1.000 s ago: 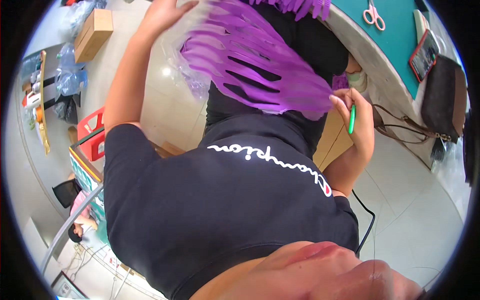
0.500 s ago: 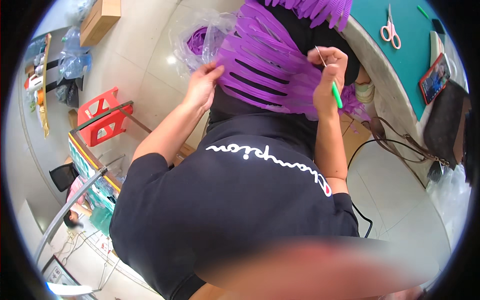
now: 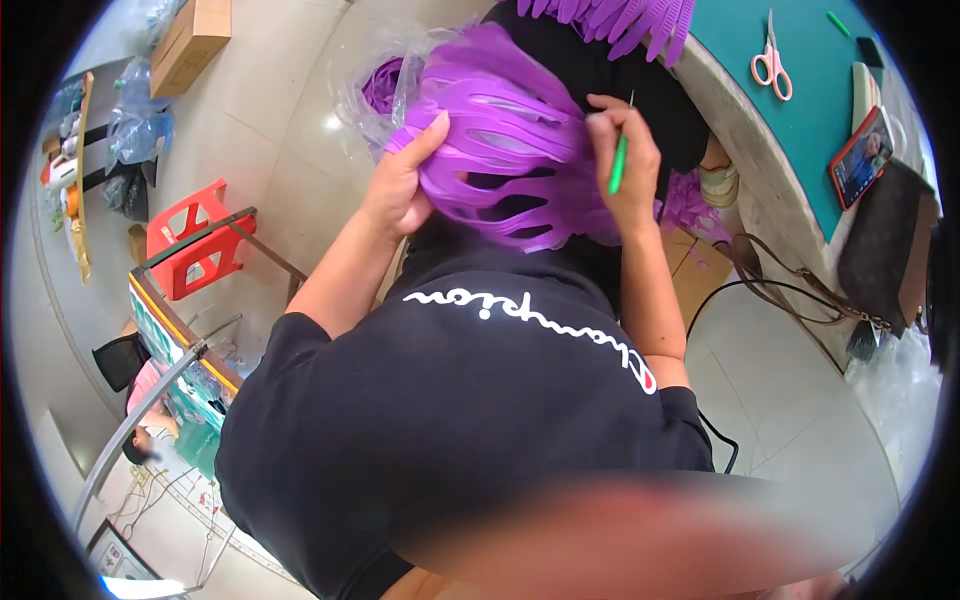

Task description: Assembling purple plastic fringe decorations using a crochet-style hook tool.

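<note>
Two bare hands are at one slit purple sheet [image 3: 490, 95], which lies over the person's lap and serves here as the mark for everything else. Farthest left of the sheet, well apart from it, are a cardboard box [image 3: 190, 48] and a red stool [image 3: 160, 250]. Just beside the sheet's upper left is a clear plastic bag with a purple roll [image 3: 380, 85] in it. At the sheet's left edge, the left hand [image 3: 405, 185] has its thumb pressed on top and its other fingers curled below, clamped on the material. Across the sheet's middle, long slits gape open while the bands between them remain joined; that part looks done, and nothing shows it cut loose. At the sheet's right end, the right hand [image 3: 630, 150] has its fingers closed around a green-handled tool [image 3: 618, 165], its thin tip pointing up; whether those fingers also touch the sheet, I cannot tell. Beyond the sheet's upper right hangs a bunch of purple strips [image 3: 625, 20], and lower right of it lie purple scraps [image 3: 690, 205]; whether either is finished or waiting is unclear. The work seems partway through, with this sheet still in hand. Farther right of the sheet, the green tabletop [image 3: 730, 40] bears scissors [image 3: 770, 52], lying unused.
</note>
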Tool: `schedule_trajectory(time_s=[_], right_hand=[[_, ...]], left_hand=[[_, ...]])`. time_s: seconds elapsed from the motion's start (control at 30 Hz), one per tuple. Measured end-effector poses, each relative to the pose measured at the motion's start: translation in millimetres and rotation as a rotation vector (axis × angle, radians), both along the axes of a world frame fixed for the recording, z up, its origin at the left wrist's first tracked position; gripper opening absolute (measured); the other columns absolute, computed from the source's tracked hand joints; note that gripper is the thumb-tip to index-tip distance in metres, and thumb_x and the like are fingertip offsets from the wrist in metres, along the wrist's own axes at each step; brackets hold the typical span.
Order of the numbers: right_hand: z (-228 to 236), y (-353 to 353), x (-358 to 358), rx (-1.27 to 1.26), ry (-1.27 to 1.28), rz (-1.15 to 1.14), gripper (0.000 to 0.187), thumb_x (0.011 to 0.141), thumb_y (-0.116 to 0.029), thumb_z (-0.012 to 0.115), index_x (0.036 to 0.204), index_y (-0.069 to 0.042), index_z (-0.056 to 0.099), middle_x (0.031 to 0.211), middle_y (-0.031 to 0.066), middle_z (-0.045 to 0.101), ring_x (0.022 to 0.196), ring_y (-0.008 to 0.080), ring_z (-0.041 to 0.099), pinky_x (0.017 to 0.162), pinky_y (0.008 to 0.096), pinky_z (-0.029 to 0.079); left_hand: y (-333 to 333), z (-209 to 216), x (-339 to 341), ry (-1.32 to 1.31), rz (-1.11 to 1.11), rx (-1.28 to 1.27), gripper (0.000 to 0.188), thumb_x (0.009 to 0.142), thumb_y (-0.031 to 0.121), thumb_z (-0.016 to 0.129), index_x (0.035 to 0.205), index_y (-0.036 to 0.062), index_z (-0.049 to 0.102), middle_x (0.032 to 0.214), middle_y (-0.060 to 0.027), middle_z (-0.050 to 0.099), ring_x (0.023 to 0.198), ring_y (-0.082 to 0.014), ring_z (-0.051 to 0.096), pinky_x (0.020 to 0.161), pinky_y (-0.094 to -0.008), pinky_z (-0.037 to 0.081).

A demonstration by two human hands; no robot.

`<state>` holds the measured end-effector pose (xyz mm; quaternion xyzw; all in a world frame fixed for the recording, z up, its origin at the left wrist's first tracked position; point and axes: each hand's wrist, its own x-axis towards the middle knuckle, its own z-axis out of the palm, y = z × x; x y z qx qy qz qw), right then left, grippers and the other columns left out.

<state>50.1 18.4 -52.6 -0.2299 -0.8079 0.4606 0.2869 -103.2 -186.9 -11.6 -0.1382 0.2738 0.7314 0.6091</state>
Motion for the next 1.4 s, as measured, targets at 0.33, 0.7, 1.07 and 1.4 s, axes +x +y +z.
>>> schedule_trajectory(time_s=[0.33,0.7,1.07,1.4], right_hand=[[49,3,19,-0.825,0.658,0.015,0.021,0.093,-0.02,0.06,0.099,-0.003,0.05,0.095,0.0111,0.056,0.082,0.0174,0.055,0.076,0.03,0.046],[55,-13,13,-0.784,0.437,0.062,0.014,0.091,-0.009,0.061,0.098,0.003,0.057,0.097,0.0149,0.063,0.085,0.0187,0.065,0.077,0.03,0.054],[51,-11,7,-0.802,0.421,0.071,0.014,0.092,-0.009,0.061,0.096,0.003,0.056,0.094,0.0149,0.064,0.085,0.0198,0.065,0.075,0.0316,0.055],[57,-9,20,-0.283,0.208,-0.022,0.009,0.088,0.0,0.062,0.095,0.005,0.06,0.09,0.0114,0.064,0.083,0.0161,0.063,0.073,0.0263,0.052]], left_hand=[[67,46,17,0.671,-0.056,-0.09,0.044,0.083,0.006,0.07,0.124,-0.0012,0.054,0.112,-0.0081,0.062,0.1,-0.0166,0.06,0.089,-0.0295,0.047],[84,46,29,0.621,-0.079,-0.095,0.027,0.083,0.002,0.068,0.109,0.0001,0.061,0.102,-0.0076,0.066,0.095,-0.0167,0.063,0.086,-0.0294,0.049],[84,38,26,0.668,-0.065,-0.126,0.026,0.083,0.002,0.068,0.108,0.0004,0.062,0.102,-0.0076,0.066,0.094,-0.0161,0.063,0.086,-0.029,0.049],[77,45,40,0.697,-0.11,-0.128,0.028,0.083,0.001,0.067,0.111,-0.0005,0.062,0.103,-0.0078,0.066,0.095,-0.016,0.063,0.086,-0.0287,0.049]])
